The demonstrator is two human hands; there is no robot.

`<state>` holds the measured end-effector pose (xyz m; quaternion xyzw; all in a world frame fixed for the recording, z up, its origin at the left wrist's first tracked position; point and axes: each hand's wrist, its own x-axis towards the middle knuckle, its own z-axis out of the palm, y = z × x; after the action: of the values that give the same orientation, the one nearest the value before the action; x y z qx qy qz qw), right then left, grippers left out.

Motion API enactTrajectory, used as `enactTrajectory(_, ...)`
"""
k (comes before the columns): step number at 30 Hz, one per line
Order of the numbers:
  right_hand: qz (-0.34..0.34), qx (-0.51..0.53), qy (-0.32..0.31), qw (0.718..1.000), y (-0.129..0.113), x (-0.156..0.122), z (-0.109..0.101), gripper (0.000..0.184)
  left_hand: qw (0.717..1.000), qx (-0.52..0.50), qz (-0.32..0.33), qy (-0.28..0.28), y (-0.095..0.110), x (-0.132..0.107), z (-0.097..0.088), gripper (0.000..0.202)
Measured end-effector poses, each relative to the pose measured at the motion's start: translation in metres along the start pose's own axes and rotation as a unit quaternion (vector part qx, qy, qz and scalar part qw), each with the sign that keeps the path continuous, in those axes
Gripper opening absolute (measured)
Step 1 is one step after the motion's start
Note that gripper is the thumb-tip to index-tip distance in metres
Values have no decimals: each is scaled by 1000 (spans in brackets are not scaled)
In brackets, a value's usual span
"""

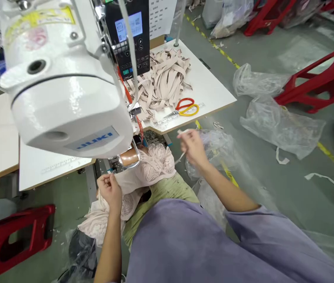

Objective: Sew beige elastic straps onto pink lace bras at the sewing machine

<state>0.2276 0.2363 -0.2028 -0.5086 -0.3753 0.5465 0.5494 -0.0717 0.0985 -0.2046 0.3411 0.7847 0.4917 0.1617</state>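
A pale pink lace bra (159,159) lies over my lap, below the head of a white JUKI sewing machine (75,114). My left hand (110,191) is closed in a pinch at the end of the bra's band, left of the cups; more lace hangs beneath it. To the right of the cups, my right hand (194,147) is raised and closed on a thin pale strip (180,158), whose tail shows below the fingers. Whether that strip joins the bra cannot be made out.
Beige fabric strips (167,80) are heaped on the white table (214,92), beside red-and-yellow-handled scissors (187,108). A control panel (130,39) stands behind the machine head. Red stools (320,78) and plastic bags (281,122) are on the floor at right; another red stool (16,239) is at left.
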Motion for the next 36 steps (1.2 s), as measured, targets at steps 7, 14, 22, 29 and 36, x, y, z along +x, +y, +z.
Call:
enactTrajectory(7,-119,-269,-407,865,-32,-81,55,12,933,34,125,-336,84,-14,-21,23)
enactTrajectory(14,-245,-364,-422,793,-39,-91,63,9,908,119,199,-349,98,-32,-26,23)
enactTrajectory(22,-221,-374,-455,777,-48,-87,66,11,919,83,157,-351,93,-35,-28,19)
enactTrajectory(29,-110,-267,-500,816,-54,-72,69,13,918,60,232,-316,90,-36,-28,13)
enactTrajectory(36,-127,-281,-471,827,-59,-77,73,12,914,44,122,-384,99,-30,-29,13)
